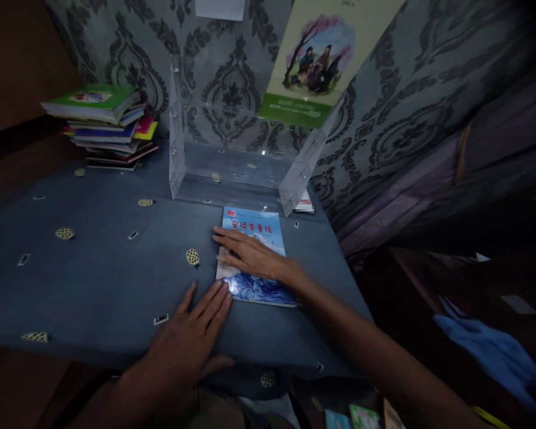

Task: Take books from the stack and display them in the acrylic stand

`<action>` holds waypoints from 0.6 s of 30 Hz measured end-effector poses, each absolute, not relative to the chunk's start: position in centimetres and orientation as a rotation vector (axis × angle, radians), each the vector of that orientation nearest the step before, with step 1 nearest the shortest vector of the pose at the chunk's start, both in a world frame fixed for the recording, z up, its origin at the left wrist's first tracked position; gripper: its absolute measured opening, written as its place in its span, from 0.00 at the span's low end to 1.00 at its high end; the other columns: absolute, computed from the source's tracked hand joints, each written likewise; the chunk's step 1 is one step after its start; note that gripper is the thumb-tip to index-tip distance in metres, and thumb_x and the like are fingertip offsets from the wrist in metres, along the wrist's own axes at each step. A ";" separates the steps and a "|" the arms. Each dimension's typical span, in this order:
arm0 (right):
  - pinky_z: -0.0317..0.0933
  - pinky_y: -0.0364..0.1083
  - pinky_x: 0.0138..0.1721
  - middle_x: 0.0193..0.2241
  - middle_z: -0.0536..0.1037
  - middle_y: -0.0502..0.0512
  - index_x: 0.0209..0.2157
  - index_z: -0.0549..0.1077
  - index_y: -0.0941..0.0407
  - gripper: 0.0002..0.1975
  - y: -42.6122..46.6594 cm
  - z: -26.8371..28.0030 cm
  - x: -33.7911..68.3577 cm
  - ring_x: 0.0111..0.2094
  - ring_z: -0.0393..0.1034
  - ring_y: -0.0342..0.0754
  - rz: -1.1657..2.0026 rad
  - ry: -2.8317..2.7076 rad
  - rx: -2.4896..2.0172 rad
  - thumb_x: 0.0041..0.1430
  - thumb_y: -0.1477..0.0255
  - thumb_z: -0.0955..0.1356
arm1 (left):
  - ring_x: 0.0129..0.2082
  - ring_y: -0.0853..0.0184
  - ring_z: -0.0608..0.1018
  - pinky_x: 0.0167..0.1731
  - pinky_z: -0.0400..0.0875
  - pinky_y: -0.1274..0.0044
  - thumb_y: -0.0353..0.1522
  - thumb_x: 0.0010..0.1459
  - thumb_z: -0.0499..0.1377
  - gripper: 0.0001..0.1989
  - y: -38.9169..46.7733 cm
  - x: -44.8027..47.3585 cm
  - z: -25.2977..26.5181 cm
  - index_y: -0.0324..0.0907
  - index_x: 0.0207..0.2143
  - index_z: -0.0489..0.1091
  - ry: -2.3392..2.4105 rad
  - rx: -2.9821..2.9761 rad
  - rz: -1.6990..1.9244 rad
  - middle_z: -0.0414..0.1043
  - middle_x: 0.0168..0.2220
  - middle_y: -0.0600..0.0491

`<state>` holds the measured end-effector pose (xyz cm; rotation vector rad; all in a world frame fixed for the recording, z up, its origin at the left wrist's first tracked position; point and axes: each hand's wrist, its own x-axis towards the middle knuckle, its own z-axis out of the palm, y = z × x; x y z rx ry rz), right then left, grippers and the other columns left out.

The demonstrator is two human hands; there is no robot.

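Note:
A closed blue book (261, 289) with red lettering and painted waves on its cover lies flat on the cloth-covered table. My right hand (250, 253) rests palm down across the middle of the cover, its fingers stretched out to the left. At the book's lower left corner, the fingertips of my left hand (196, 325) touch or almost touch its edge. That hand lies flat on the cloth with its fingers extended and the thumb apart. Part of the cover picture is hidden under my right hand.
Behind the book stands a clear acrylic rack (232, 187). A stack of books (102, 128) sits at the back left. A poster (324, 65) hangs against the patterned wall. The tablecloth (107, 280) drops over the front edge; a blue cloth (486, 351) lies at the right.

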<state>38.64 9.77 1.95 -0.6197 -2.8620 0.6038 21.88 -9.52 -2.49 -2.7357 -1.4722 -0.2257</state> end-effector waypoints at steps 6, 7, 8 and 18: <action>0.53 0.59 0.68 0.70 0.55 0.62 0.65 0.62 0.57 0.30 12.8 1.2 37.3 0.69 0.53 0.57 0.537 -2.867 -0.662 0.70 0.54 0.60 | 0.70 0.52 0.56 0.66 0.52 0.54 0.55 0.67 0.46 0.41 -9.5 21.9 -2.3 0.36 0.70 0.50 -1.464 -2.730 -0.222 0.52 0.70 0.38; 0.52 0.59 0.68 0.70 0.55 0.62 0.65 0.63 0.58 0.30 13.2 1.1 37.1 0.70 0.52 0.57 0.527 -2.866 -0.673 0.71 0.55 0.60 | 0.71 0.52 0.56 0.66 0.53 0.53 0.55 0.67 0.46 0.41 -9.5 21.9 -2.4 0.36 0.71 0.49 -1.470 -2.734 -0.220 0.51 0.70 0.38; 0.52 0.59 0.69 0.70 0.55 0.63 0.65 0.63 0.58 0.29 13.5 1.1 37.0 0.70 0.52 0.56 0.518 -2.864 -0.684 0.71 0.55 0.60 | 0.71 0.52 0.56 0.66 0.53 0.53 0.55 0.67 0.45 0.41 -9.5 21.9 -2.4 0.37 0.71 0.48 -1.478 -2.739 -0.220 0.51 0.70 0.38; 0.52 0.57 0.69 0.70 0.55 0.60 0.67 0.60 0.56 0.29 15.1 -0.1 37.2 0.70 0.50 0.54 0.452 -2.812 -0.729 0.71 0.56 0.60 | 0.71 0.51 0.55 0.65 0.56 0.52 0.56 0.66 0.46 0.44 -9.5 22.0 -2.8 0.36 0.71 0.46 -1.487 -2.727 -0.184 0.49 0.71 0.38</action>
